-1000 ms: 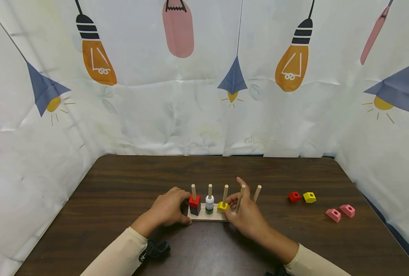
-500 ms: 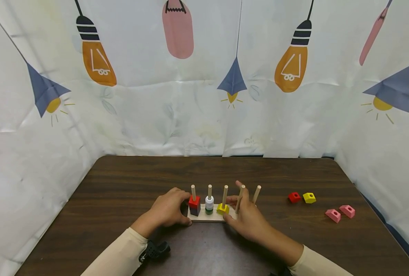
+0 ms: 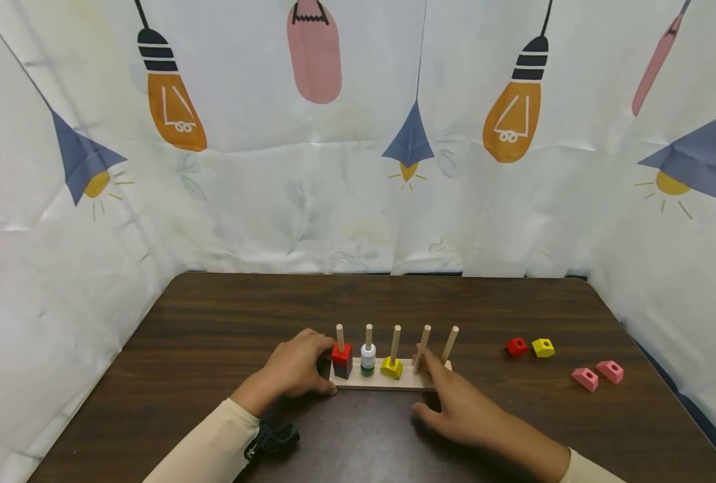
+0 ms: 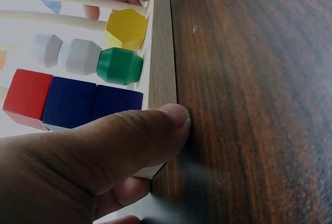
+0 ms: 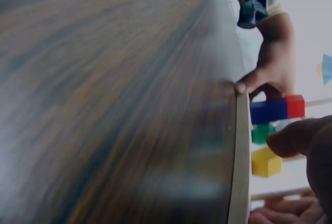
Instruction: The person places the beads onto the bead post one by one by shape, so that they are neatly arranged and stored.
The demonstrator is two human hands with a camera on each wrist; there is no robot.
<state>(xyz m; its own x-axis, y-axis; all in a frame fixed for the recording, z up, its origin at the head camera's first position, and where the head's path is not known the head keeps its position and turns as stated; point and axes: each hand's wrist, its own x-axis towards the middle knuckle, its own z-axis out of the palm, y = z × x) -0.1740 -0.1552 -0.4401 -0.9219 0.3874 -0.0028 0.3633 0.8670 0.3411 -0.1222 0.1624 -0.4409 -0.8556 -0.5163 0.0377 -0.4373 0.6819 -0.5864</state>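
A wooden peg board point(image 3: 415, 381) with several upright pegs lies on the table. My left hand point(image 3: 300, 362) grips its left end, the thumb point(image 4: 155, 125) pressed on the front edge. The leftmost peg carries a red block point(image 3: 341, 353) above two dark blue blocks point(image 4: 70, 102). Beside it, two white beads point(image 4: 80, 57) sit over a green bead point(image 4: 119, 66). A yellow block point(image 3: 391, 367) is low on the third peg. My right hand point(image 3: 457, 406) is at the board's right part, holding nothing, thumb apart in front and fingertips overlapping the fourth peg point(image 3: 424, 342).
On the table to the right lie a red block point(image 3: 517, 347), a yellow block point(image 3: 543, 347) and two pink blocks point(image 3: 586, 379). The dark wooden table point(image 3: 243, 302) meets a white printed curtain point(image 3: 345, 221) at the back.
My right hand has let go of the yellow block and drawn back to the right and toward me, its thumb spreading from the fingers. The left hand stays on the board.
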